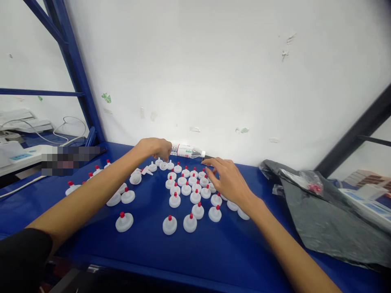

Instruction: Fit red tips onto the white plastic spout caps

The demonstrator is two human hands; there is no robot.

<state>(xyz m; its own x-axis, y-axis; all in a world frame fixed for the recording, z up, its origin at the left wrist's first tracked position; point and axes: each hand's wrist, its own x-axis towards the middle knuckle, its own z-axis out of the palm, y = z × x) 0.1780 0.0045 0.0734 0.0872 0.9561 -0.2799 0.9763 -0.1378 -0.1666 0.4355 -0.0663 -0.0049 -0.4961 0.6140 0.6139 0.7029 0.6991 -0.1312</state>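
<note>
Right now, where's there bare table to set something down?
The table is bare along its middle front edge, before the red-tipped pieces; between their left and middle groups; and between the right forearm and grey bag. It's crowded left of the right hand.

Head-worn, set above and behind the hands (226, 179), looking forward and down across the bench (146, 244) to the wall (214, 61) beyond them; near enough to take in both forearms (290, 240), wide enough for the blue frame (73, 61) left of the hands and the dark bag (320, 224) to the right
</note>
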